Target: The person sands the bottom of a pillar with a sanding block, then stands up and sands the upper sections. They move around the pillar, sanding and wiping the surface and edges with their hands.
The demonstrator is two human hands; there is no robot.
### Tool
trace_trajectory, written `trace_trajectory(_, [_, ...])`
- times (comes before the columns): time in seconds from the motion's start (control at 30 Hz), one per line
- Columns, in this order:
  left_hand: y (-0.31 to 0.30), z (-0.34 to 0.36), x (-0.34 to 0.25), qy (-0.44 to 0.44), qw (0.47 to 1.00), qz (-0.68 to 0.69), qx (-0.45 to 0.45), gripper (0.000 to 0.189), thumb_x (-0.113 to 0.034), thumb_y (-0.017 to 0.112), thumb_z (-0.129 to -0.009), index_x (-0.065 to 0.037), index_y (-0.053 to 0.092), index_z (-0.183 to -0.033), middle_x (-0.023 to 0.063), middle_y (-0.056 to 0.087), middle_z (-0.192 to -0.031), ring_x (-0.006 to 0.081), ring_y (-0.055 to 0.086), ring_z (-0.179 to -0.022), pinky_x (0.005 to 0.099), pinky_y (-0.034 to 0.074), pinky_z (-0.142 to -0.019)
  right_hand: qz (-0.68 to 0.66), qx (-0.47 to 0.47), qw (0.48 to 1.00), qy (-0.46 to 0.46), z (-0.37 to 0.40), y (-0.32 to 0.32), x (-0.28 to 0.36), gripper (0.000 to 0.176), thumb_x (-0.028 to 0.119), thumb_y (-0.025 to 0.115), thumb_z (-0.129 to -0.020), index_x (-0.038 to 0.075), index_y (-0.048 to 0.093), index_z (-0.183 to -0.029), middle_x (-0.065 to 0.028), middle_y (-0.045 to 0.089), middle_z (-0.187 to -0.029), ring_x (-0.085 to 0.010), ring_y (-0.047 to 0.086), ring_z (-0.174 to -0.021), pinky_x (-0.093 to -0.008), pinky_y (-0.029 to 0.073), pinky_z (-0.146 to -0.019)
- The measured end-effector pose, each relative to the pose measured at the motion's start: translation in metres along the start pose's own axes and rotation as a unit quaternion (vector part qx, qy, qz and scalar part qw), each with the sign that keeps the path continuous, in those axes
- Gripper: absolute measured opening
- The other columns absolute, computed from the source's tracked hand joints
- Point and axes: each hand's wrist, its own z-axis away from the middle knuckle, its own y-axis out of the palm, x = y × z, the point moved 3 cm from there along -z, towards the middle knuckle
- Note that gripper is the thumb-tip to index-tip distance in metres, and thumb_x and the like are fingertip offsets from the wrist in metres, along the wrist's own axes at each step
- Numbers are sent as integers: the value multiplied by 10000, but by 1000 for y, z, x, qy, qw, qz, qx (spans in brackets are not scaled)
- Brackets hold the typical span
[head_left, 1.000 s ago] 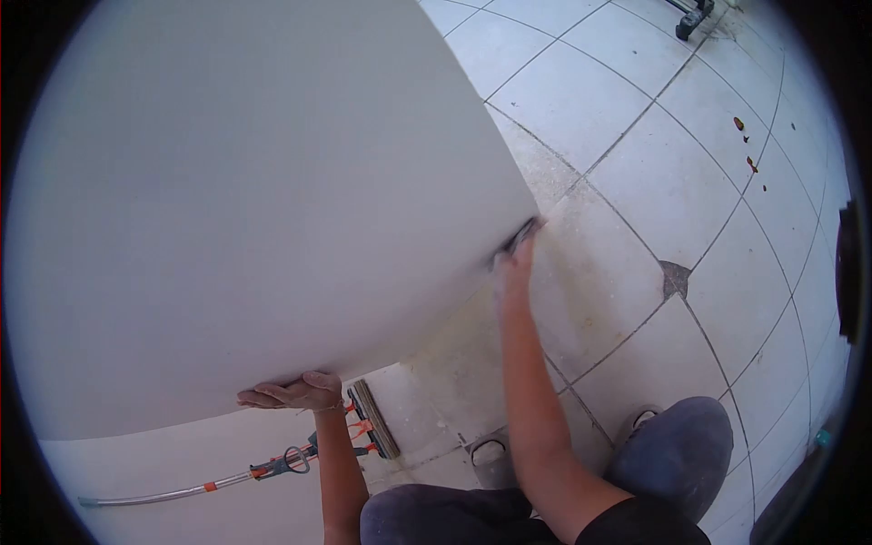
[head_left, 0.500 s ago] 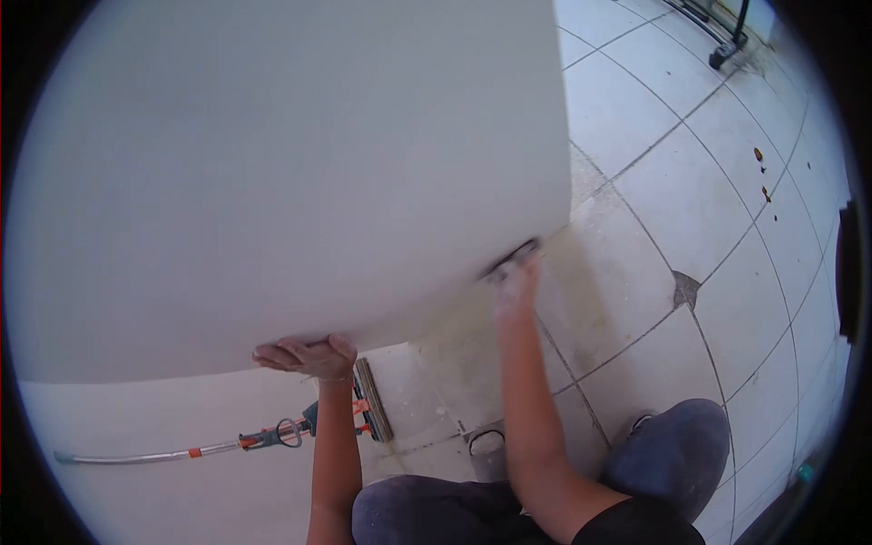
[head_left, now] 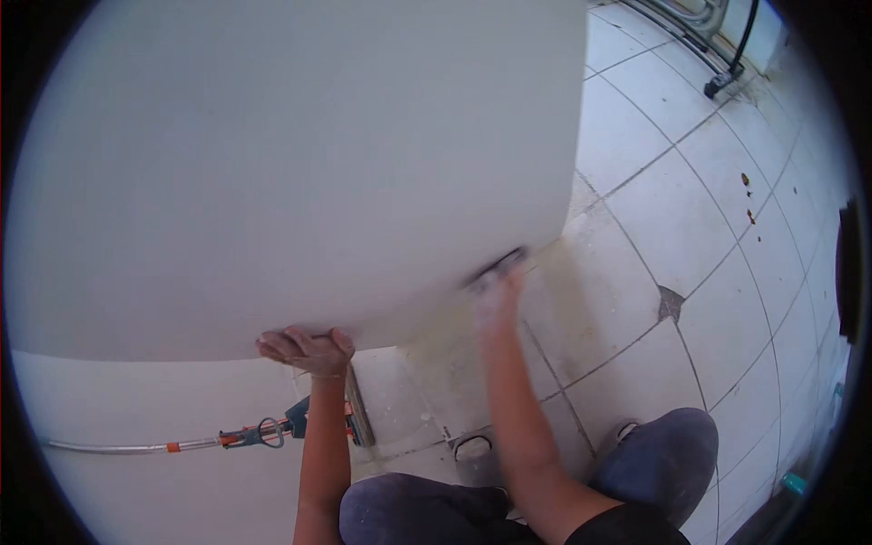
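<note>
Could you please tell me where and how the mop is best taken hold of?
Probably by its metal pole, left of the orange band, reaching from above: the mop appears to lie along the floor, that stretch is slim and uncovered, and the left forearm crosses in front near the head.

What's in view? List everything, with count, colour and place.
Panel: 1, off-white, upper left
Flat tool: 1, dark, blurred, right hand
Mop: 1, silver, orange, teal, lower left
Floor tiles: many, whitish
Patch: 1, grey, right
Bits: several, brown, right
Stand foot: 1, black, upper right
Teal object: at least 1, lower right
Shoes: 2, mostly grey, below
Knees: 2, blue-grey, below
Sleeve: 1, black, bottom
Hands: left, right, at panel's lower edge
</note>
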Motion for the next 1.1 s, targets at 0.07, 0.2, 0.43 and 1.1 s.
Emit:
trace_trajectory(0.07, [2, 4, 5, 14, 1000, 7, -8, 805, -495, 317, -977, -20, 68, -1576, 311, 18, -1613, 476, -9, -1503, 644, 25, -1172, 105, 30, 982, -152, 8, 26, 44, 810, -129, 445, -850, 40, 122, -1573, -140, 287, -1568, -251, 462, -1300, -422, 446, -1017])
trace_trajectory(0.2, [5, 11, 0, -5, 1000, -9, -1, 783, -480, 298, -985, -23, 68, -1579, 316, 17, -1613, 477, -11, -1504, 639, 25, -1174, 357, 80, 805, -466, 65, 76, 32, 841, -116, 420, -835, -36, 3, -1560, -214, 33, -1637, -401, 133, -1494, -523, 160, -1188])
trace_trajectory(0.43, [19, 73, -3, 102, 992, -49, 63, 422, -409, 500, -951, -107, 601, -1227, 94, 560, -1266, 336, 493, -1227, 505, 359, -1020, 562, 371, 345, -654, 47, 33, -15, 718, 15, 459, -888, 42, 191, -1554, -178, 118, -1641, -428, 56, -1517, -537, 73, -1222])
trace_trajectory(1.1, [-15, 81, 3, -714, 189, 611, -285, 645, -460, 256, -1044, -91, 196, -1571, 202, 368, -1540, 351, 423, -1382, 472, 322, -1147, 446, 240, -101, -856, 193, 226, -20, 652, 473, 380, -995, 216, 272, -1584, -7, 176, -1661, -374, 197, -1501, -564, 136, -1196])
